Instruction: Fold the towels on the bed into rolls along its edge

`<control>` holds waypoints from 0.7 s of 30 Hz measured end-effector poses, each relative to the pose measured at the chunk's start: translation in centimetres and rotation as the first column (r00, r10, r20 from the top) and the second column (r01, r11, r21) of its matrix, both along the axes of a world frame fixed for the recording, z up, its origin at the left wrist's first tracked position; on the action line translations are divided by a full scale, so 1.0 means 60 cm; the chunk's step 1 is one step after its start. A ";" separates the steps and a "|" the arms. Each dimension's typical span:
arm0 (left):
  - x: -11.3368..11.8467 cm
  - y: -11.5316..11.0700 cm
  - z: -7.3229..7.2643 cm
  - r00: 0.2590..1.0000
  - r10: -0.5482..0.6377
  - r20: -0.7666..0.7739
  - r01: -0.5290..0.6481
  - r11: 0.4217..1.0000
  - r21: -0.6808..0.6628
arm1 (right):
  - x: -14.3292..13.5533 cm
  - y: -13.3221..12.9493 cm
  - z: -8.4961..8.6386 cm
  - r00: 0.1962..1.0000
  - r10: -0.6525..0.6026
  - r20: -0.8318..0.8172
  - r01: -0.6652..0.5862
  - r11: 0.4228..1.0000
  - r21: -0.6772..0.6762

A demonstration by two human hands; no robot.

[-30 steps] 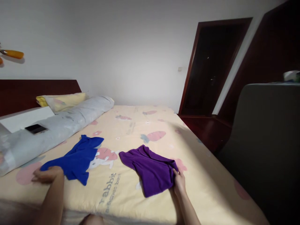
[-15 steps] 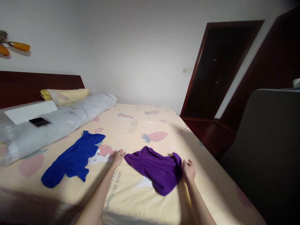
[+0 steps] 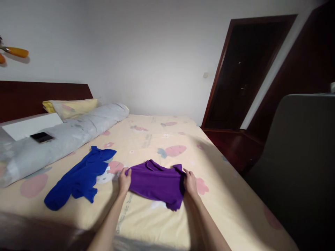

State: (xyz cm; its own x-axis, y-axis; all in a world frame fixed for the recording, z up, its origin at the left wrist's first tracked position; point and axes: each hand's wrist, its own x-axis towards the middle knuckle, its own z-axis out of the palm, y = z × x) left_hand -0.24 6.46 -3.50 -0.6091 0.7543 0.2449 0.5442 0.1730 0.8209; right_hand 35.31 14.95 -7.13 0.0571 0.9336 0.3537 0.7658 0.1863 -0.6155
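A purple shirt (image 3: 157, 183) lies crosswise on the bed between my two hands, its upper edge uneven and its lower right corner bunched. My left hand (image 3: 124, 180) pinches its left end between thumb and fingers. At the opposite end, my right hand (image 3: 190, 181) is closed on the right edge, with some fingertips hidden against the cloth. To the left, a crumpled blue garment (image 3: 78, 176) rests on the sheet, apart from both hands.
The patterned bed sheet (image 3: 149, 141) spreads under everything. A long grey rolled quilt (image 3: 86, 127) runs along the left, carrying a phone (image 3: 42, 137) and a white box (image 3: 34, 124). A yellow pillow (image 3: 75, 107) sits behind. A dark grey panel (image 3: 300, 157) stands at the right.
Both hands have closed on the purple shirt's ends. The shirt has shifted left and been drawn straighter, its lower point pulled up. The blue garment stays in place.
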 end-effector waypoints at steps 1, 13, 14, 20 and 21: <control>-0.016 -0.022 -0.001 0.999 0.018 0.027 -0.019 1.000 0.015 | -0.018 0.004 0.010 1.000 -0.008 -0.005 0.008 1.000 0.013; 0.061 -0.124 -0.101 0.583 -0.066 0.810 -0.007 0.996 0.087 | -0.304 -0.214 0.072 0.667 0.556 -0.496 -0.668 0.741 -0.067; 0.064 -0.125 -0.101 0.584 -0.089 0.807 0.010 0.995 0.103 | -0.309 -0.218 0.069 0.652 0.525 -0.546 -0.659 0.749 -0.068; 0.055 -0.129 -0.073 0.582 -0.285 0.762 0.224 0.957 0.186 | -0.292 -0.201 0.065 0.574 0.420 -0.703 -0.667 0.738 -0.104; 0.050 -0.127 -0.067 0.568 -0.275 0.776 0.202 0.960 0.193 | -0.284 -0.194 0.064 0.551 0.367 -0.749 -0.658 0.744 -0.119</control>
State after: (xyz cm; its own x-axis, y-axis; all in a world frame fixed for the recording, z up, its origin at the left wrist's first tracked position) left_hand 2.74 -1.16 -7.51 -0.3891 0.9035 -0.1800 -0.3116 0.0548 0.9486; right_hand 18.24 3.33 -3.28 -0.4006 0.9130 0.0767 -0.0170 0.0762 -0.9969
